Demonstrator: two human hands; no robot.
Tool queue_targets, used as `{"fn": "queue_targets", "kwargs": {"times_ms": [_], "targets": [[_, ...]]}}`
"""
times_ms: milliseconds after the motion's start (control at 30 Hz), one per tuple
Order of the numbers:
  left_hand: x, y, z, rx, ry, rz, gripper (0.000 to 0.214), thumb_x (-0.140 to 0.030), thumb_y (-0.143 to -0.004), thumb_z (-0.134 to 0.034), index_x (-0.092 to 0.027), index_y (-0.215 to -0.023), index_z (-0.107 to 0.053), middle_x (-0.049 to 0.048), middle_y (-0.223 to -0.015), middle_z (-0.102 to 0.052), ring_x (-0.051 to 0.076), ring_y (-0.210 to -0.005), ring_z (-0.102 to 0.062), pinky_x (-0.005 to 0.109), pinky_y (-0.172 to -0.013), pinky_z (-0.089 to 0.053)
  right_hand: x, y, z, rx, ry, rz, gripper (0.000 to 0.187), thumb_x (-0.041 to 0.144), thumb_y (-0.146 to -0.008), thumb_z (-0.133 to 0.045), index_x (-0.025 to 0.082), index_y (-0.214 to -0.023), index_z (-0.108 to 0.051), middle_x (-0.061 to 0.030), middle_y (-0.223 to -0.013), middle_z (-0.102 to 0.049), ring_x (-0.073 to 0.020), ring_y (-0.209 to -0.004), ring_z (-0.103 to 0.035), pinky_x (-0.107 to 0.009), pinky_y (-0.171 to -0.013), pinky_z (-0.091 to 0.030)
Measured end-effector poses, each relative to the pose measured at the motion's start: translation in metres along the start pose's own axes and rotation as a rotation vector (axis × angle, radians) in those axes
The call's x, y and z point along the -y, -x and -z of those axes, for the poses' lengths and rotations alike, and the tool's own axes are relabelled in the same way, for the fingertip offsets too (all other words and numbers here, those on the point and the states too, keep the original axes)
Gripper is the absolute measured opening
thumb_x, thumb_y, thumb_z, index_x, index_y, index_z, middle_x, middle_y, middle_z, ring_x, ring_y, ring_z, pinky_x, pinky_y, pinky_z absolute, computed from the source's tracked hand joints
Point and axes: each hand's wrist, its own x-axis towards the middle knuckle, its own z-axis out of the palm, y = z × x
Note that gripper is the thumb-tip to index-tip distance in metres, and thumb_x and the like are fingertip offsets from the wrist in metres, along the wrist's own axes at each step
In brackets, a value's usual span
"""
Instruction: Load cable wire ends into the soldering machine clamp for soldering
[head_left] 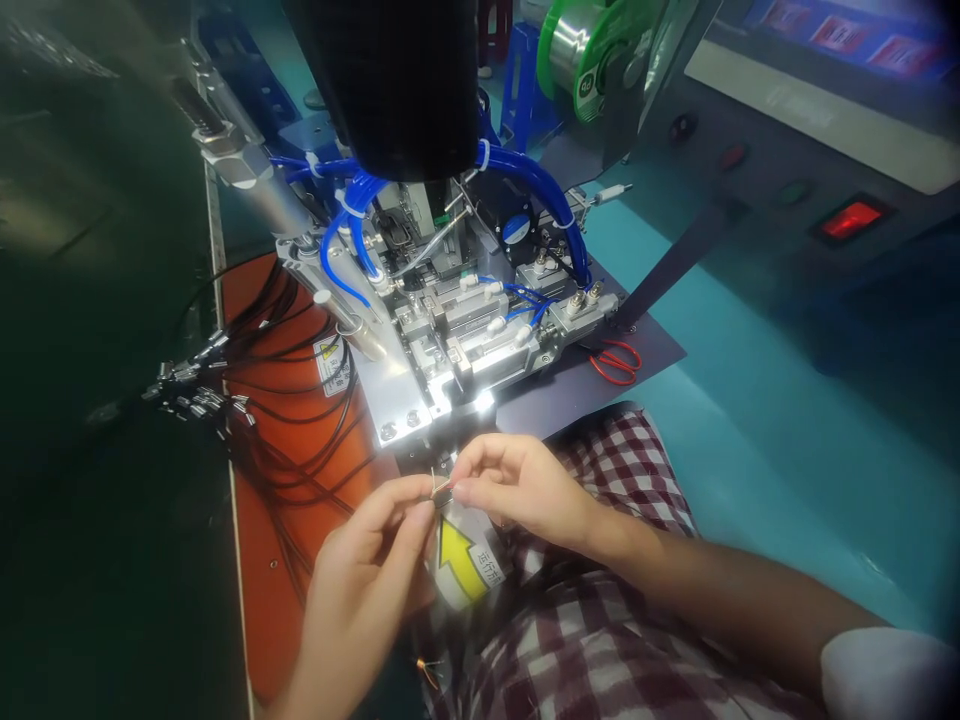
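My left hand [375, 560] is closed in a pinch, thumb and forefinger together at a few thin wires [441, 487], pale and reddish. From the other side my right hand [525, 490] pinches the same wires between thumb and fingertips. The rest of what the wires belong to is hidden by my fingers. Both hands are just in front of a metal machine [480, 330] with a bright light at its front edge. Below the fingertips lies a pale plate with a yellow arrow [461, 562] pointing toward the machine.
Several black cables [285, 345] with metal connectors [199, 385] lie across an orange board [274, 520] on the left. Red-handled scissors [616, 362] rest on the grey base at right. A green solder wire spool [581, 50] and a control box [810, 170] stand behind. Blue air hoses [540, 180] arch over the machine.
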Motion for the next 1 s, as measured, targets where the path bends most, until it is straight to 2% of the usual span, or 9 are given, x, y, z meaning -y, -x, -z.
{"fn": "queue_targets", "kwargs": {"times_ms": [133,300,433,533,633,767,1000], "targets": [[0.001,-0.002,0.000,-0.008,0.025,0.006,0.039,-0.052,-0.087,-0.063,-0.018,-0.104,-0.071,0.0003,-0.067,-0.062,0.012,-0.057,-0.058,0.017,-0.053,-0.050,-0.001,0.002,-0.003,-0.065,0.074,0.026,0.020,0.029,-0.074,-0.077,0.015,-0.078,-0.063,0.0074,-0.054,-0.053,-0.0056,-0.045,-0.043,-0.019,-0.044,-0.031],[-0.001,0.000,-0.002,0.068,0.126,0.001,0.037,-0.047,-0.092,-0.059,-0.019,-0.116,-0.062,-0.0029,-0.062,-0.060,0.012,-0.053,-0.057,0.020,-0.052,-0.050,-0.008,0.007,-0.014,-0.166,0.195,0.071,0.012,0.026,-0.076,-0.069,0.015,-0.075,-0.063,0.0056,-0.054,-0.054,-0.0068,-0.047,-0.043,-0.020,-0.046,-0.034],[-0.006,0.004,-0.009,-0.027,0.190,-0.017,0.030,-0.045,-0.088,-0.064,-0.019,-0.103,-0.062,-0.0014,-0.066,-0.063,0.011,-0.048,-0.055,0.018,-0.043,-0.046,-0.015,0.014,-0.025,-0.265,0.397,0.204,0.008,0.020,-0.078,-0.063,0.016,-0.071,-0.062,-0.0007,-0.066,-0.066,-0.0092,-0.053,-0.051,-0.023,-0.053,-0.042],[-0.007,0.005,-0.011,-0.065,0.178,0.018,0.033,-0.048,-0.085,-0.067,-0.019,-0.101,-0.063,-0.0001,-0.070,-0.064,0.011,-0.048,-0.056,0.018,-0.039,-0.044,-0.016,0.017,-0.028,-0.314,0.568,0.302,0.010,0.019,-0.079,-0.062,0.017,-0.069,-0.061,-0.0009,-0.066,-0.066,-0.0111,-0.058,-0.055,-0.023,-0.056,-0.043],[-0.007,0.005,-0.009,-0.029,0.190,0.031,0.035,-0.049,-0.086,-0.067,-0.018,-0.103,-0.064,0.0000,-0.069,-0.063,0.012,-0.051,-0.057,0.017,-0.041,-0.045,-0.014,0.018,-0.026,-0.312,0.629,0.340,0.010,0.019,-0.080,-0.061,0.018,-0.070,-0.060,0.0013,-0.064,-0.062,-0.0104,-0.057,-0.055,-0.023,-0.057,-0.043],[-0.006,0.005,-0.005,-0.015,0.223,0.080,0.035,-0.050,-0.083,-0.072,-0.017,-0.093,-0.068,0.0030,-0.078,-0.066,0.011,-0.057,-0.059,0.017,-0.046,-0.047,-0.013,0.018,-0.024,-0.298,0.677,0.382,0.010,0.017,-0.080,-0.061,0.017,-0.070,-0.061,0.0026,-0.064,-0.060,-0.0088,-0.056,-0.053,-0.022,-0.056,-0.043],[-0.003,0.004,-0.004,0.011,0.344,0.212,0.037,-0.052,-0.077,-0.079,-0.020,-0.090,-0.067,-0.0029,-0.063,-0.058,0.007,-0.049,-0.050,0.014,-0.043,-0.040,-0.017,0.020,-0.025,-0.263,0.643,0.370,0.009,0.021,-0.081,-0.064,0.016,-0.073,-0.064,0.0021,-0.066,-0.061,-0.0084,-0.055,-0.053,-0.022,-0.057,-0.043]]}}
